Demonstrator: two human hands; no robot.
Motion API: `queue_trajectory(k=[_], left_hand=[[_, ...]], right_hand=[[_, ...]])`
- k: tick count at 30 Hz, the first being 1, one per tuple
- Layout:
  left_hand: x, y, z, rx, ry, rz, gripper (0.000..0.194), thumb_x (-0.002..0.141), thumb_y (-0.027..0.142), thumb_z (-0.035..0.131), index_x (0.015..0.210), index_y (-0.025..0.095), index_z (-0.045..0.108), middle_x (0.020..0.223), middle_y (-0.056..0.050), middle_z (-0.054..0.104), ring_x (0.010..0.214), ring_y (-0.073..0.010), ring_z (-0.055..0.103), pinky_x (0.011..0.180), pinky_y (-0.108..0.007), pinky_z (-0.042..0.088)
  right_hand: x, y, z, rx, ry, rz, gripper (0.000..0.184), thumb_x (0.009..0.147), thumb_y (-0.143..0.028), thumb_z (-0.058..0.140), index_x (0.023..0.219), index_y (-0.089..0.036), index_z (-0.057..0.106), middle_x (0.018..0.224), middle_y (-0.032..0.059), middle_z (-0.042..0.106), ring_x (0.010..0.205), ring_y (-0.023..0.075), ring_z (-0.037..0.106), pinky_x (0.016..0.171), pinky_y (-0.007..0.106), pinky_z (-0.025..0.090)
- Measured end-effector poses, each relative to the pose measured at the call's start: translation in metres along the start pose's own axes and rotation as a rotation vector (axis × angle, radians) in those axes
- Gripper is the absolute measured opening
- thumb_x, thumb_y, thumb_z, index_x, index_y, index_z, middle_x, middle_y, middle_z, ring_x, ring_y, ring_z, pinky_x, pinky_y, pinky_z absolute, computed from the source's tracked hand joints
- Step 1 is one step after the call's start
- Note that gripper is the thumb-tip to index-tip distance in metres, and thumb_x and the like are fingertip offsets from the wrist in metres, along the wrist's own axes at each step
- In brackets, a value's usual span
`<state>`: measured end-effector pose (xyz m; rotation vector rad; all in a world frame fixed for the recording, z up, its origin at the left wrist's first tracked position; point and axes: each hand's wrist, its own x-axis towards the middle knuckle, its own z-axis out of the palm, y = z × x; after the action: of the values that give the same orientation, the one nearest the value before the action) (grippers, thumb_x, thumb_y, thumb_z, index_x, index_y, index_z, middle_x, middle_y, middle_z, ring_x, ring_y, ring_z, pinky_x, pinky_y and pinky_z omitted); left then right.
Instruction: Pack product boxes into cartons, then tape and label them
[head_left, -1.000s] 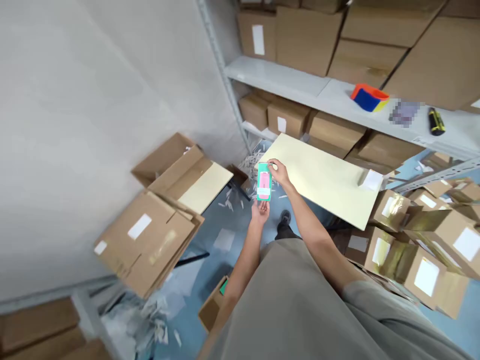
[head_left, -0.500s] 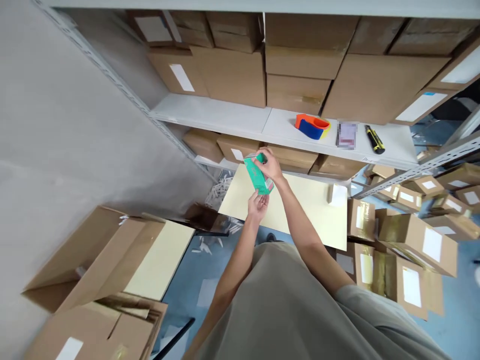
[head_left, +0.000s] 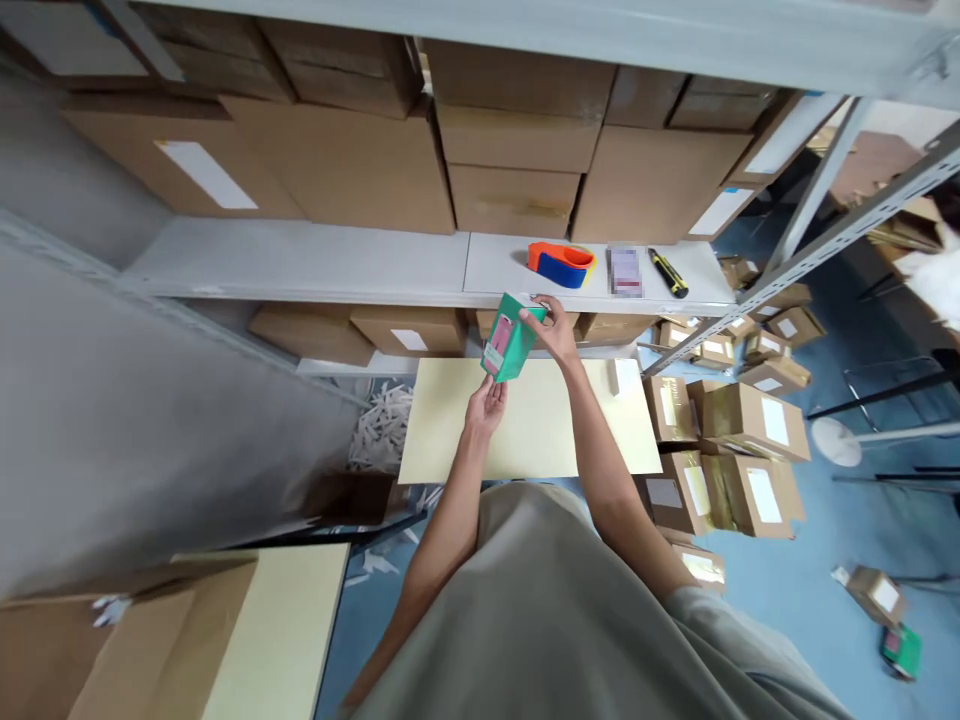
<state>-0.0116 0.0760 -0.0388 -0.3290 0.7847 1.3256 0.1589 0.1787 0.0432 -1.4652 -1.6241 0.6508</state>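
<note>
A small green box [head_left: 520,345] with a pink picture on one side is held up over the pale yellow tabletop [head_left: 540,440], tilted. My right hand [head_left: 555,328] grips its upper right edge, thumb on the near face and fingers behind the top. Below, my left hand [head_left: 487,402] supports the box's bottom corner with its fingertips. A small white box [head_left: 622,377] stands at the table's right end.
On the shelf [head_left: 360,262] ahead lie an orange and blue tape dispenser [head_left: 561,265], a blurred-out card [head_left: 625,271] and a yellow-black utility knife [head_left: 667,273]. Cardboard boxes [head_left: 517,200] fill the shelving. More cartons [head_left: 757,425] are stacked right; an open carton [head_left: 142,650] sits left.
The green box has been turned in my hands, so its pink-pictured side now shows. My view has swung to the right; both hands still hold the box.
</note>
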Motion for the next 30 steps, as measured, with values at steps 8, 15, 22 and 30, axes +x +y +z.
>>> queue_trajectory(k=[8,15,22,30], left_hand=[[0.011,0.03,0.005,0.152,-0.148,-0.101,0.014,0.11,0.014,0.068,0.1,0.018,0.077,0.088,-0.005,0.082,0.087,-0.0133,0.081,0.099,-0.024,0.067],[0.013,0.012,-0.014,0.331,-0.156,-0.201,0.024,0.097,-0.008,0.074,0.096,0.015,0.08,0.09,-0.004,0.084,0.08,-0.0099,0.079,0.094,-0.02,0.064],[0.005,0.015,-0.026,0.359,-0.218,-0.248,0.023,0.096,-0.008,0.074,0.089,0.014,0.08,0.091,-0.006,0.085,0.082,-0.0105,0.08,0.099,-0.022,0.065],[0.014,0.043,-0.031,0.331,-0.229,-0.217,0.014,0.095,0.003,0.087,0.102,0.014,0.081,0.097,-0.007,0.085,0.102,-0.0173,0.084,0.114,-0.028,0.064]], right_hand=[[0.006,-0.006,-0.032,0.147,0.097,-0.04,0.056,0.085,-0.07,0.083,0.12,-0.027,0.079,0.135,0.0095,0.073,0.126,0.0299,0.07,0.119,0.046,0.057],[-0.005,-0.034,-0.001,0.056,-0.001,-0.069,0.052,0.085,-0.062,0.088,0.123,-0.026,0.083,0.141,0.0112,0.069,0.142,0.0328,0.065,0.134,0.052,0.046],[0.0,-0.063,0.026,-0.085,0.035,-0.076,0.042,0.076,-0.046,0.092,0.111,-0.024,0.083,0.127,0.0087,0.065,0.127,0.032,0.069,0.126,0.051,0.055],[0.008,-0.064,0.025,-0.111,0.057,-0.075,0.024,0.079,-0.032,0.076,0.1,-0.024,0.083,0.114,0.0072,0.078,0.113,0.0305,0.075,0.115,0.049,0.06]])
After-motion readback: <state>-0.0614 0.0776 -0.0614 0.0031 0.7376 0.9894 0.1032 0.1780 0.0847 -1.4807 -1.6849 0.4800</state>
